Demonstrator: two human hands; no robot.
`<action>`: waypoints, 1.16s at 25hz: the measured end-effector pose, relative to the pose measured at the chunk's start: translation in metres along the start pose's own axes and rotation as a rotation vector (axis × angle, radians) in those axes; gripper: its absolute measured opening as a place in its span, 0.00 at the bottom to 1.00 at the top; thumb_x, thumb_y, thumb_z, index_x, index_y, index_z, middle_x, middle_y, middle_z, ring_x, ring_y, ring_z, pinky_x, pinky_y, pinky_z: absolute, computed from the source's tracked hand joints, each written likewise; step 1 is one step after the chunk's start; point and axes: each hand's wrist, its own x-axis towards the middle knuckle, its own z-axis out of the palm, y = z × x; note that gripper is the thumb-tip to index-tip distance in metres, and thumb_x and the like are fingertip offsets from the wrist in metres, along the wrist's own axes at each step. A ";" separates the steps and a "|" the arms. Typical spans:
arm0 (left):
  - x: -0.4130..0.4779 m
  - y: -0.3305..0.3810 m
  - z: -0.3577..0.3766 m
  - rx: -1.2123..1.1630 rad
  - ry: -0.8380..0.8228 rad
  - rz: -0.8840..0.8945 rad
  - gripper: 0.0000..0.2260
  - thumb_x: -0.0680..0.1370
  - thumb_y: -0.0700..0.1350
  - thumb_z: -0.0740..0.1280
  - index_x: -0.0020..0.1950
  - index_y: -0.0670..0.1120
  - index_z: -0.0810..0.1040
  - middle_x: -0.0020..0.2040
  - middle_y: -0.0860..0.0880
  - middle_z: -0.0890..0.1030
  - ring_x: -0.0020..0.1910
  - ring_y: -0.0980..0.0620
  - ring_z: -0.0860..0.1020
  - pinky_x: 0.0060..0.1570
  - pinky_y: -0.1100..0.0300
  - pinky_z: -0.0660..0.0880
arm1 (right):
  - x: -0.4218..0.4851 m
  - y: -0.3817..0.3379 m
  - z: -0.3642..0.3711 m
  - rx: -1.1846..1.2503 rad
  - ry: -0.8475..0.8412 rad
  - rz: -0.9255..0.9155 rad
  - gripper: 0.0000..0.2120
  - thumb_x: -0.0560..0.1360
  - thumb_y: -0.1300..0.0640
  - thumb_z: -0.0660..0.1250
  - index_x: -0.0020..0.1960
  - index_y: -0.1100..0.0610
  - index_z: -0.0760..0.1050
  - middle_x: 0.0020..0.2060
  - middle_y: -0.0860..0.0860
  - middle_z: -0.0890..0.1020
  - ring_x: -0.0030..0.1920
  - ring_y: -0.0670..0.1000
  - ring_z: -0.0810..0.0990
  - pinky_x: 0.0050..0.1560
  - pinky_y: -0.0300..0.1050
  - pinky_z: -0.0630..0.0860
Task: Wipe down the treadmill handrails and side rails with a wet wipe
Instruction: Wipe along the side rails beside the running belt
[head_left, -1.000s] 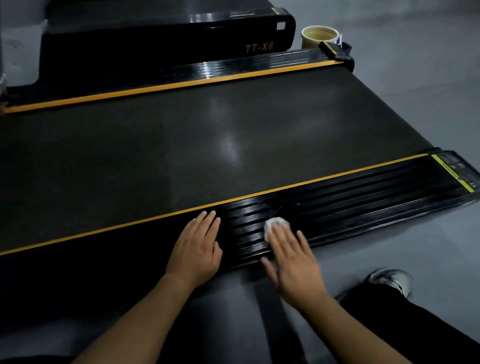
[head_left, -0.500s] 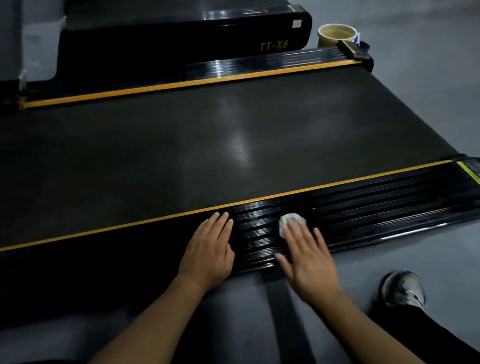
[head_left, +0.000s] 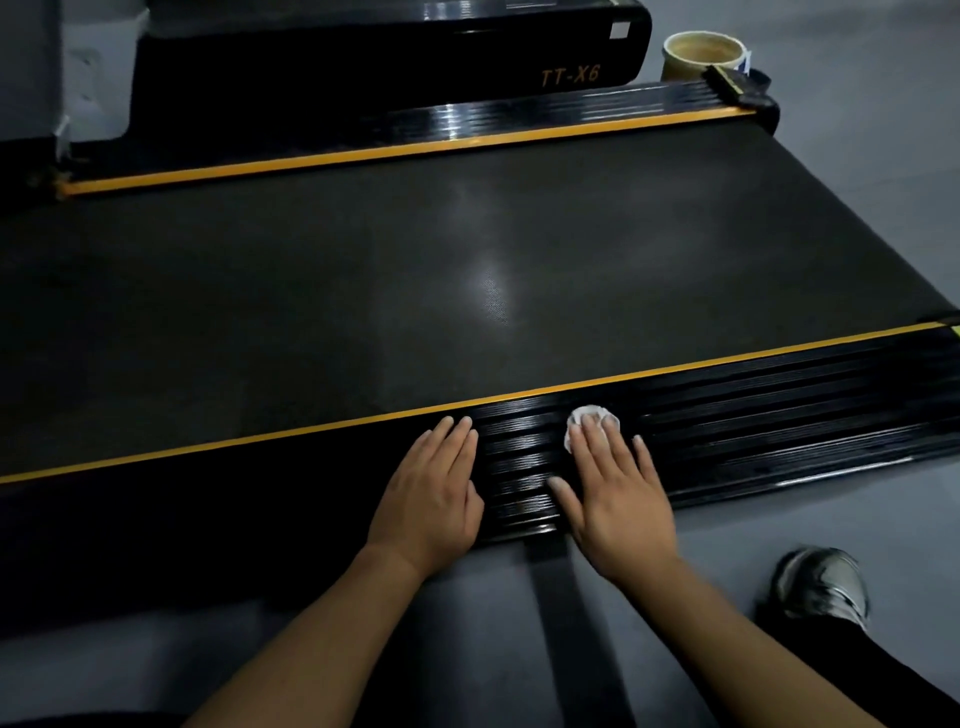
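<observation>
Hands on the near side rail of a treadmill, seen from above. The left hand lies flat, palm down, on the glossy black ribbed near side rail, its fingers straight and held close together, with nothing under them. The right hand lies just beside it on the same rail, fingers straight and slightly spread and thumb out to the side. Its fingertips press a small crumpled white wet wipe against the ribs, close to the thin yellow stripe that edges the rail. Beyond the stripe lies the dark textured running belt, and past it the matching far side rail. Behind that rail stands a black glossy housing lettered "TT-X6".

A round beige cup stands upright on the grey floor at the far rail's end, partly hidden by the rail's black end cap. Its inside shows an even tan tone; whether this is liquid or the bare bottom cannot be told.

A grey and white sports shoe rests on the floor at lower right.
</observation>
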 end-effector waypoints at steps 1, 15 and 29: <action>0.000 0.000 0.001 0.001 0.001 0.005 0.28 0.77 0.48 0.57 0.75 0.38 0.73 0.76 0.42 0.72 0.77 0.43 0.68 0.76 0.45 0.66 | 0.007 -0.012 -0.001 0.028 -0.052 0.004 0.36 0.84 0.35 0.43 0.80 0.59 0.65 0.80 0.56 0.65 0.81 0.58 0.60 0.78 0.60 0.58; 0.001 -0.003 0.002 0.107 -0.088 0.041 0.29 0.80 0.51 0.55 0.78 0.40 0.69 0.80 0.44 0.66 0.80 0.46 0.63 0.77 0.44 0.64 | 0.046 -0.007 -0.014 0.061 -0.188 0.021 0.45 0.78 0.30 0.36 0.83 0.59 0.52 0.83 0.57 0.53 0.83 0.59 0.48 0.81 0.58 0.49; 0.066 0.095 0.015 0.071 -0.213 0.062 0.36 0.77 0.55 0.42 0.82 0.41 0.59 0.83 0.44 0.55 0.83 0.47 0.54 0.81 0.50 0.49 | 0.017 0.039 -0.006 0.076 -0.134 -0.087 0.37 0.83 0.35 0.44 0.82 0.59 0.60 0.81 0.56 0.61 0.82 0.57 0.57 0.79 0.59 0.60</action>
